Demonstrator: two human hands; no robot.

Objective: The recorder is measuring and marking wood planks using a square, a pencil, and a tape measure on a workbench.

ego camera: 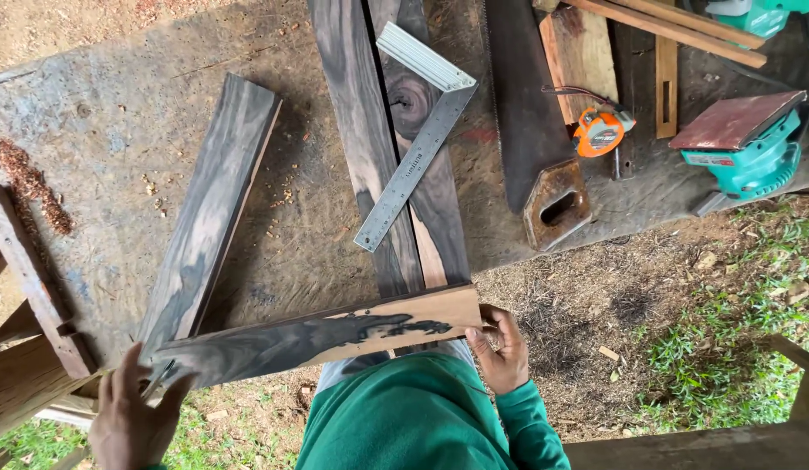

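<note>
I look down on a wide, rough desk [117,130] dusted with sawdust, its near edge at my waist. Dark streaked planks [213,209] lie across it, with a handsaw [526,122], a teal sander [753,148], a metal square [417,148] and an orange tape measure [600,130] well apart to the right. I hold one plank [317,335] level in front of my belly, off the desk, probably to inspect it. My left hand [134,422] props its end, fingers spread; my right hand [502,352] has its fingers curled around the other end.
</note>
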